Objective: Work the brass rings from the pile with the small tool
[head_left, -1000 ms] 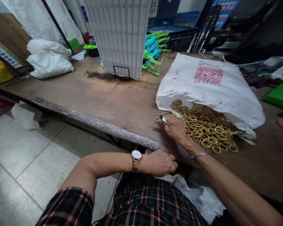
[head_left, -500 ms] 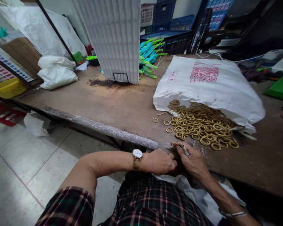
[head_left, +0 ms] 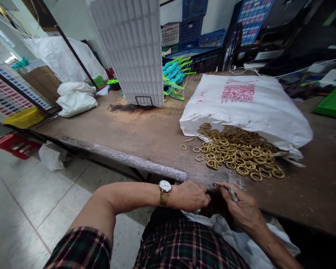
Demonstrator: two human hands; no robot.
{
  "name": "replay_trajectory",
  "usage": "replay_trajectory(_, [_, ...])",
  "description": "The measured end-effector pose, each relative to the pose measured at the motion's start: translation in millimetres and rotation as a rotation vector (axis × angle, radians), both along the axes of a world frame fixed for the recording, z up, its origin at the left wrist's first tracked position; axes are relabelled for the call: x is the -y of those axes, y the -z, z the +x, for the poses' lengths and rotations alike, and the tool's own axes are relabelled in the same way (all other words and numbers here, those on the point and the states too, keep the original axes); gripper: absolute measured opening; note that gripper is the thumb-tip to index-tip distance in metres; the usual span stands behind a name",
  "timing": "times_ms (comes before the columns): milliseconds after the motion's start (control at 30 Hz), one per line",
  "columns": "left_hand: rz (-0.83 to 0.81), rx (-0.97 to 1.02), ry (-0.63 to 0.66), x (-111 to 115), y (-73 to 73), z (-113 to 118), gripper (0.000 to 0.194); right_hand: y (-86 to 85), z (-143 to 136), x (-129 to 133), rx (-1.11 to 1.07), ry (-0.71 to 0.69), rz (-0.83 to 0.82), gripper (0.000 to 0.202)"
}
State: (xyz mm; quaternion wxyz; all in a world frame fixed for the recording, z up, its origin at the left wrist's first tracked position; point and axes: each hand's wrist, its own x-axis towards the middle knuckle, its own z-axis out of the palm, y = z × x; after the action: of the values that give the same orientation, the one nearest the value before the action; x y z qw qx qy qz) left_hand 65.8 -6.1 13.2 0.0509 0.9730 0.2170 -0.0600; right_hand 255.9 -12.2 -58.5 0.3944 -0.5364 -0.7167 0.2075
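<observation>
My left hand (head_left: 192,195), wearing a wristwatch (head_left: 165,186), is closed at the table's front edge with its fingers curled downward. What it grips, if anything, is hidden. Close beside it, my right hand (head_left: 242,207) is closed around a small silvery tool (head_left: 233,194) whose exact kind is unclear. A brass-coloured ring (head_left: 217,184) shows at the right fingertips. Just beyond both hands, many similar metal rings (head_left: 242,155) spill in a heap from the mouth of a white printed sack (head_left: 210,93). A few rings lie loose at the heap's left side.
A ribbed grey-white panel (head_left: 131,52) stands upright on the brown table (head_left: 145,134). Behind it are blue and green plastic pieces (head_left: 176,76). A white bag (head_left: 77,101) and yellow basin (head_left: 26,116) are left. A green tray (head_left: 332,102) is right, a red stool (head_left: 16,145) below.
My right hand has moved right and slightly down, away from my left hand, with the ring and tool still in it. The left hand stays nearly in place; the view has shifted slightly.
</observation>
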Motion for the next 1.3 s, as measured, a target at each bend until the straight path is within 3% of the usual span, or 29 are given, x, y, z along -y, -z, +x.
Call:
replay_trajectory(900, [-0.023, 0.014, 0.026, -3.5, -1.5, -4.5, 0.013, 5.8, -0.7, -2.1, 0.132, 0.01, 0.146, 0.022])
replay_trajectory(1300, [-0.044, 0.056, 0.021, -3.5, 1.0, -7.8, 0.012, 13.2, -0.5, 0.4, 0.193, 0.016, 0.074, 0.023])
